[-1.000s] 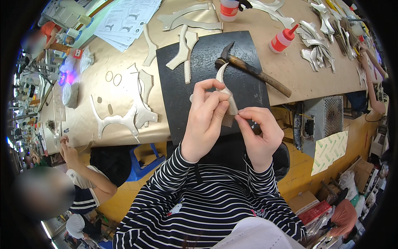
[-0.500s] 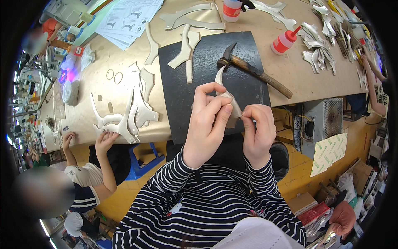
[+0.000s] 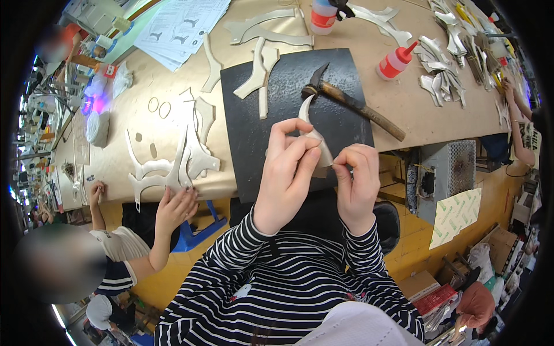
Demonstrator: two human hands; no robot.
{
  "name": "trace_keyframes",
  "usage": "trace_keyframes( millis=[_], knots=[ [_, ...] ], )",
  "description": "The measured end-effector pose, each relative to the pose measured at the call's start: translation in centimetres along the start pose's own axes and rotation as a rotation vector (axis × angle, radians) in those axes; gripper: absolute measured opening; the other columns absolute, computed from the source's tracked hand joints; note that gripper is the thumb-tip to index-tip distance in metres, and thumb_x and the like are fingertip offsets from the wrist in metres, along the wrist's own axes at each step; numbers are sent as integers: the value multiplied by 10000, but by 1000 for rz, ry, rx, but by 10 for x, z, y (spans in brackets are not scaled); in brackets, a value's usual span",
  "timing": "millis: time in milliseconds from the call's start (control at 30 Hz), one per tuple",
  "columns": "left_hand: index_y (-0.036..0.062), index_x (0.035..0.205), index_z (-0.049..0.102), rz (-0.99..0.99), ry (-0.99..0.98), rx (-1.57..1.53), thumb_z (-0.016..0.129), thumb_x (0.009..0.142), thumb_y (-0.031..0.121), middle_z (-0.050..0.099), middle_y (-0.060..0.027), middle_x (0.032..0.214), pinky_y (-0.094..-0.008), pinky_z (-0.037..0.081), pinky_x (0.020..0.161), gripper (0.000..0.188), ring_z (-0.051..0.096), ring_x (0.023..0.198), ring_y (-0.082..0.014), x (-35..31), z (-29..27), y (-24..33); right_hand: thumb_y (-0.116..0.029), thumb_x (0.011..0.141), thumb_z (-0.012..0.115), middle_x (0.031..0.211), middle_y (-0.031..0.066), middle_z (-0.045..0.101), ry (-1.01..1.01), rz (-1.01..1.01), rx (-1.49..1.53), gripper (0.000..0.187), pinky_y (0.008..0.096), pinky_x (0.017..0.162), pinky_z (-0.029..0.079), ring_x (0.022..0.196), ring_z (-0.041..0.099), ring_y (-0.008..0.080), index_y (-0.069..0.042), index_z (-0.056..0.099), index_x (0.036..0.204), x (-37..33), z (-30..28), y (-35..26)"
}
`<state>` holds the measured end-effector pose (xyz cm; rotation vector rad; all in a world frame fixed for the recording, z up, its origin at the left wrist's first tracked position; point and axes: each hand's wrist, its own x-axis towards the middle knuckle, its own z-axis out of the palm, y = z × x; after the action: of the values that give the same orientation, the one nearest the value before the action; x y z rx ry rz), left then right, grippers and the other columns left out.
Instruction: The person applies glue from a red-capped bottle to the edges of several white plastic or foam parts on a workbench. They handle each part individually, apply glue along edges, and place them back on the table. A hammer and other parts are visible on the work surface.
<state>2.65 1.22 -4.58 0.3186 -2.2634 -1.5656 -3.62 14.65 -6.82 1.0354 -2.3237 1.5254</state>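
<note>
Over the front of a black mat (image 3: 245, 135), my left hand (image 3: 288, 170) pinches a curved cream strip piece, perhaps leather (image 3: 325, 154). Its narrow, hooked end points away from me, and its wide end hangs toward me. At that wide end's lower right corner, the thumb and fingertips of my right hand (image 3: 358, 179) are pinched together on the edge. My left fingers cover the middle of the piece. Just beyond its tip lies a hammer (image 3: 362, 108) with a dark head and worn wooden handle. More cream cut pieces (image 3: 252, 75) rest across the mat's far left edge.
A co-worker's hand (image 3: 178, 206) touches cream pieces (image 3: 199, 158) on the left. Paper sheets (image 3: 179, 29) lie far left. Red-capped glue bottle (image 3: 397, 61), another bottle (image 3: 323, 17) and piled pieces (image 3: 441, 75) are right. A metal box (image 3: 453, 173) stands below the table edge.
My hands have barely moved and keep hold of the cream piece. The co-worker's hand has shifted right, and the pieces beside it have moved slightly.
</note>
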Motion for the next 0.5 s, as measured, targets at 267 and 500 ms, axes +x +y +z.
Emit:
trace_keyframes(
  millis=[267,500],
  knots=[
    [-1,930,593,76,-192,-22,578,845,12,506,-153,1118,-314,456,777,87,556,923,-268,8,-14,15,-25,788,693,1047,80,611,-69,469,685,324,257,809,453,921,576,155,12,609,1098,18,-27,4],
    [13,1132,571,140,87,118,607,832,38,574,-151,1024,-365,442,853,303,565,959,-303,15,-3,-10,47,820,624,801,83,646,365,326,473,152,248,563,512,622,605,134,28,643,970,52,-91,3]
  ],
)
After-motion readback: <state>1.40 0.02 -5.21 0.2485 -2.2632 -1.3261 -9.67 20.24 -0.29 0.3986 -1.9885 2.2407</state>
